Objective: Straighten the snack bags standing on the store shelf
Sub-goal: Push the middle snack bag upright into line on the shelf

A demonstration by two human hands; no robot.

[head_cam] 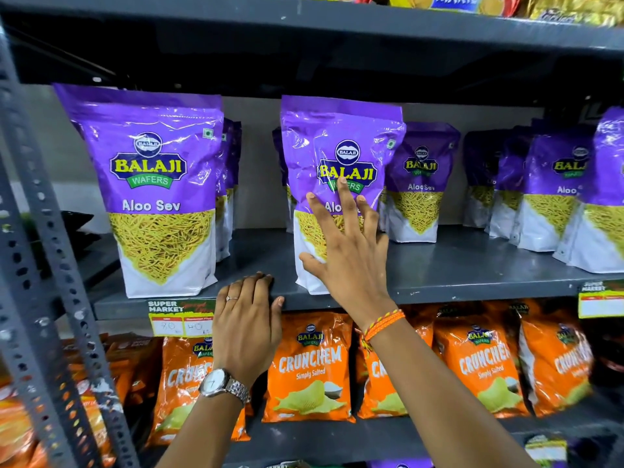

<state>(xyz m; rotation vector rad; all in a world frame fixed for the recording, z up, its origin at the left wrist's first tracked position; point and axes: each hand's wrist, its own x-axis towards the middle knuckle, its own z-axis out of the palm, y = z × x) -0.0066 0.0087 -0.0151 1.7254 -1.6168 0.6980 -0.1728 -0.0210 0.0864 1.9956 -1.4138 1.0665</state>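
Purple Aloo Sev snack bags stand in rows on the grey shelf (pixel 472 265). The middle front bag (pixel 337 140) stands upright near the shelf's front edge. My right hand (pixel 347 244) lies flat against its front, fingers spread, thumb at its lower left; it does not grip the bag. My left hand (pixel 248 319) rests over the shelf's front lip, fingers curled onto the shelf top. A left front bag (pixel 155 184) stands upright by the upright post. More purple bags (pixel 422 184) stand further back and to the right (pixel 553 190).
A perforated grey post (pixel 37 265) runs down the left side. Orange Crunchem bags (pixel 310 366) fill the shelf below. Price tags (pixel 182 319) hang on the shelf lip. The upper shelf's underside (pixel 304 45) is close above the bag tops.
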